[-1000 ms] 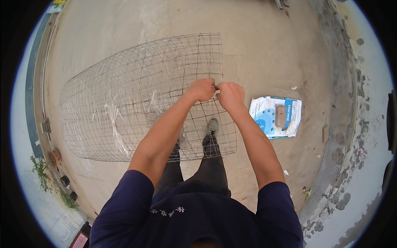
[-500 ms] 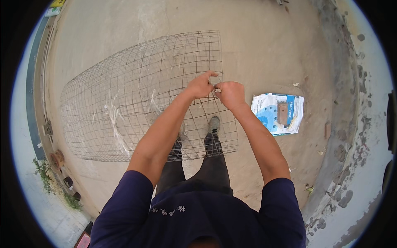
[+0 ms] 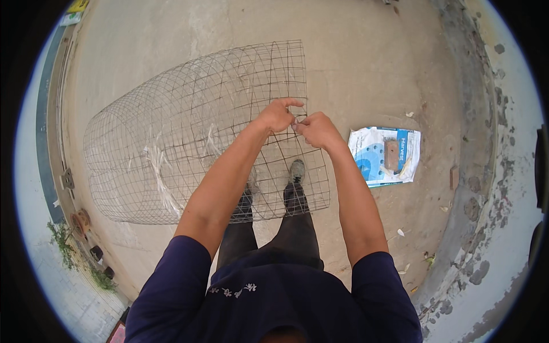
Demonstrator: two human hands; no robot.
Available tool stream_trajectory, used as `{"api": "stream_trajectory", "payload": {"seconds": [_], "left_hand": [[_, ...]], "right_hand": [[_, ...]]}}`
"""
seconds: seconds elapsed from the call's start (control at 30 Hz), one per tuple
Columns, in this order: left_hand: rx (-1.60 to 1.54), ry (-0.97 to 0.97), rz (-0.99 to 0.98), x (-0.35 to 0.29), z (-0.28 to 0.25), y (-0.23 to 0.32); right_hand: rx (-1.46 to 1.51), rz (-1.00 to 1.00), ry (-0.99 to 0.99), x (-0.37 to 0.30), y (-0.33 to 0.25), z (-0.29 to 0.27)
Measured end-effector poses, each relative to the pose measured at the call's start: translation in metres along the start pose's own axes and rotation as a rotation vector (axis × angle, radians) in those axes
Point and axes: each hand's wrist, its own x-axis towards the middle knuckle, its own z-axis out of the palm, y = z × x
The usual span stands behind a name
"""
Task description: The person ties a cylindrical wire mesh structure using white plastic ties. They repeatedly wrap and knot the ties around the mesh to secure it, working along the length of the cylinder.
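Observation:
A rolled cage of wire mesh [image 3: 229, 86] lies on the ground in front of my legs, its straight edge at the right. White plastic strands [image 3: 160, 186] hang on the mesh toward its near left, with more of them [image 3: 211, 140] closer to my left forearm. My left hand [image 3: 277, 116] is at the right edge of the mesh, index finger stretched out and thumb bent toward the other fingers. Against it, my right hand [image 3: 318, 131] pinches. A small pale bit shows between the fingertips; its kind is hidden.
On the ground at the right lies a white and blue plastic bag [image 3: 369, 163], with a reddish-brown brick [image 3: 391, 155] on top. Another brick [image 3: 454, 178] rests near the stained right wall [image 3: 514, 206]. Green plants [image 3: 63, 243] grow along the left side.
My right hand has turned and shifted slightly left and down, its elbow drawn inward. My left hand stays nearly in place, and the mesh has barely moved.

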Motion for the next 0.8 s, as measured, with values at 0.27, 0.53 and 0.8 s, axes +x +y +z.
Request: {"api": "stream_trajectory", "payload": {"seconds": [0.27, 0.53, 0.8], "left_hand": [[0.219, 0.069, 0.052, -0.002, 0.003, -0.008], [0.414, 0.154, 0.186, -0.010, 0.001, -0.007], [0.328, 0.234, 0.239, -0.028, 0.010, -0.009]], "right_hand": [[0.495, 0.106, 0.161, -0.005, 0.000, 0.007], [0.184, -0.300, 0.354, -0.019, 0.004, 0.017], [0.199, -0.304, 0.397, -0.053, -0.021, 0.029]]}}
